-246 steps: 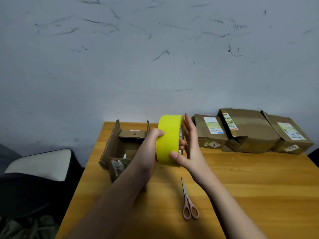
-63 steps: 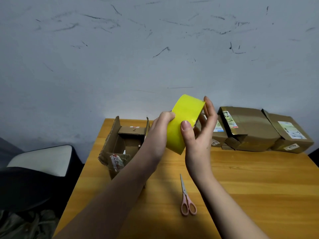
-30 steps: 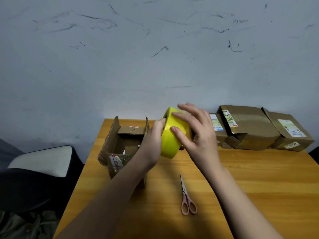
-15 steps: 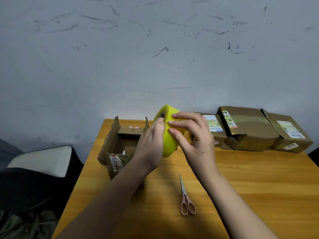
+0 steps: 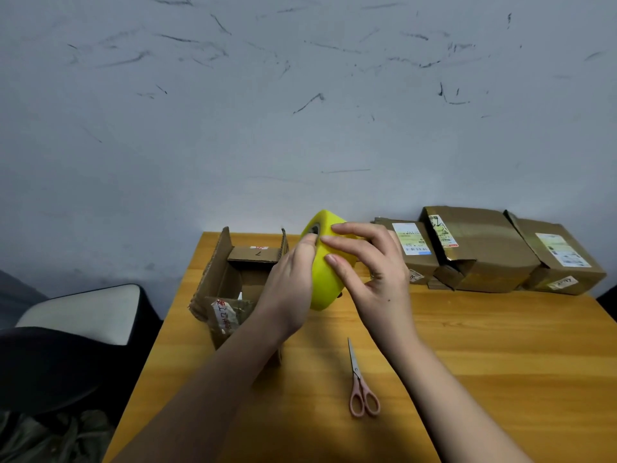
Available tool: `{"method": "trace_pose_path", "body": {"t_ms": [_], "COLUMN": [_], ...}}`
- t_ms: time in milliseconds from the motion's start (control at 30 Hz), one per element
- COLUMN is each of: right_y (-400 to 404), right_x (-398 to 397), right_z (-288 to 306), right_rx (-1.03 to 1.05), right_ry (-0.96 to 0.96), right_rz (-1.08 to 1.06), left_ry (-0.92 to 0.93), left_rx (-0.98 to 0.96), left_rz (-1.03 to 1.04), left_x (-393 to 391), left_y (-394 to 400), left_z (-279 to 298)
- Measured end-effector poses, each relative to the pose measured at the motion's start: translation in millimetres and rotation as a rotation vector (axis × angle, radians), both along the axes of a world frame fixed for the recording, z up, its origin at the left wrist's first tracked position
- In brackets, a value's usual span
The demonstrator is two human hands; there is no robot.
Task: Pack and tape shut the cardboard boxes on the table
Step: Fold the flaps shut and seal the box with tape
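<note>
A thick yellow tape roll (image 5: 325, 279) is held up above the wooden table (image 5: 467, 345) between both hands. My left hand (image 5: 290, 282) grips its left side, fingers curled toward the core. My right hand (image 5: 370, 272) wraps over the roll's outer face, fingertips lying across the yellow band. An open cardboard box (image 5: 233, 282) with raised flaps stands at the table's left, partly hidden behind my left hand. Three closed, labelled boxes (image 5: 484, 252) line the back right.
Pink-handled scissors (image 5: 360, 385) lie shut on the table in front of my hands. A dark chair with a pale seat (image 5: 76, 315) stands left of the table. A scuffed grey wall rises right behind the table's far edge.
Over the last seconds both hands have turned the roll and lowered it slightly. My right hand moved from behind the roll to over its outer face. Boxes and scissors stayed put.
</note>
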State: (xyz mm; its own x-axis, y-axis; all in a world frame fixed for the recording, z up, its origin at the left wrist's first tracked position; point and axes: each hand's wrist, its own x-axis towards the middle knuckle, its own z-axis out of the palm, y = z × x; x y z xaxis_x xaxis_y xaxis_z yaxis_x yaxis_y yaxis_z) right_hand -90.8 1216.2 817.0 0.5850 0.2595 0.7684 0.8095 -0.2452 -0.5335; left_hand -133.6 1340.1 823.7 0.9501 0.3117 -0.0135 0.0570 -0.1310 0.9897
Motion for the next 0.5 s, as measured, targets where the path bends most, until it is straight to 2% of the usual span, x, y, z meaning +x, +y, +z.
{"method": "trace_pose_path", "body": {"t_ms": [200, 500], "right_y": [-1.0, 1.2], "right_x": [-4.3, -8.2], "right_z": [0.2, -4.3], "right_rx": [0.097, 0.163], "right_ry": [0.105, 0.129], "right_rz": [0.062, 0.066], "left_ry": [-0.030, -0.043], "left_rx": [0.038, 0.188], "left_rz": [0.003, 0.023], "left_x": [-1.7, -8.2], "left_y": [-1.5, -7.0], "left_z": [-1.6, 9.4]}}
